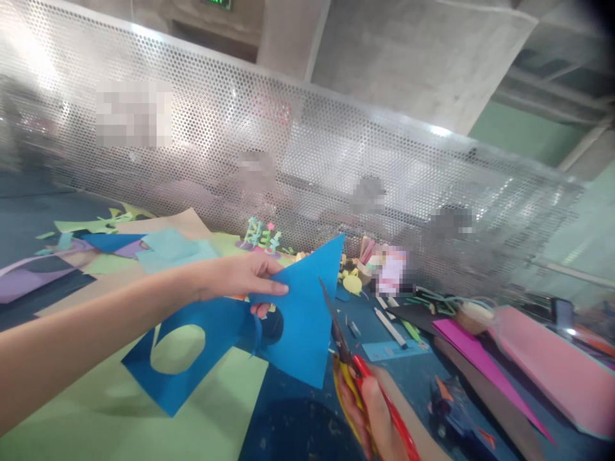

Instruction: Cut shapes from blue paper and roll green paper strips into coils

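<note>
My left hand (pixel 257 280) pinches a blue sheet (pixel 307 320), thumb on top and fingers beneath. The sheet is held up above the table, with a pointed corner at its top and a rounded cut near my fingers. Another part of blue sheet (pixel 192 378) with a round hole spreads below my left wrist; whether the two are joined is hidden by my hand. In my right hand (pixel 372 400) are scissors (pixel 348 358) with red and yellow handles. Their dark blades point up along the right edge of the held sheet. Whether they bite into it I cannot tell.
A large light green sheet (pixel 216 410) lies under the blue one. Coloured scraps (pixel 110 224) and small foam-like figures (pixel 262 237) lie farther back. On the right are a white marker (pixel 390 328), a light blue ruler (pixel 394 350) and pink sheets (pixel 557 365). A perforated metal screen (pixel 307 147) stands behind.
</note>
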`<state>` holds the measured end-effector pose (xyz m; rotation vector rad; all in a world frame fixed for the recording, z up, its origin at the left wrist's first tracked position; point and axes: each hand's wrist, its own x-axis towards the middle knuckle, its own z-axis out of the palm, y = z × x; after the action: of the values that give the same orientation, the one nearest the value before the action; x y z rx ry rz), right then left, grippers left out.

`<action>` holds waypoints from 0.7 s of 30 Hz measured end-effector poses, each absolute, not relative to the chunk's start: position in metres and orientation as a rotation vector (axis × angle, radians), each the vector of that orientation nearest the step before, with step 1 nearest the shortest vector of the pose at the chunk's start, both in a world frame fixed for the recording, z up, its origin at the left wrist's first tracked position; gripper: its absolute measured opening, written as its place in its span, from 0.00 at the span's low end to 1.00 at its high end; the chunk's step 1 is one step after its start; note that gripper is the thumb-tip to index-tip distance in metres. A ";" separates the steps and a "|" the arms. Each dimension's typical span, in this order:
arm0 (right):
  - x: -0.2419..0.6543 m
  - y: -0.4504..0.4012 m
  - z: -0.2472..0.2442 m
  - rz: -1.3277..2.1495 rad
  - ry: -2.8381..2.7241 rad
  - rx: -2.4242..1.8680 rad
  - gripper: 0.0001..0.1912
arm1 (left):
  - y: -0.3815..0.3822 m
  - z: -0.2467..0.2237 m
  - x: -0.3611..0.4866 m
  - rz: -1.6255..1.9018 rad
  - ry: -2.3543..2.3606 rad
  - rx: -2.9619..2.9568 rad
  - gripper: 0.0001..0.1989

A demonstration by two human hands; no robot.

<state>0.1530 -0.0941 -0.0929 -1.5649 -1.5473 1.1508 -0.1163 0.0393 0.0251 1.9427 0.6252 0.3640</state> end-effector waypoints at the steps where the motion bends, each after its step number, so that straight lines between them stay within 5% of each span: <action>1: 0.153 -0.094 -0.091 1.190 -1.522 -1.584 0.32 | 0.039 0.025 -0.116 0.362 0.615 1.946 0.14; 8: 0.142 -0.102 -0.077 1.111 -1.501 -1.543 0.31 | 0.043 0.020 -0.114 0.367 0.588 1.956 0.14; 13: 0.125 -0.105 -0.063 1.059 -1.378 -1.622 0.33 | 0.029 0.015 -0.105 1.017 1.006 2.399 0.20; 15: 0.120 -0.103 -0.057 1.078 -1.417 -1.580 0.33 | 0.016 0.016 -0.102 1.105 1.118 2.512 0.14; 21: 0.125 -0.100 -0.061 1.016 -1.516 -1.511 0.34 | -0.003 0.002 -0.097 0.222 0.861 2.059 0.20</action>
<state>0.1246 -0.0996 -0.0612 -1.5114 -1.5160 1.0157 -0.0971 -0.0028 0.0024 2.0590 0.8614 0.2224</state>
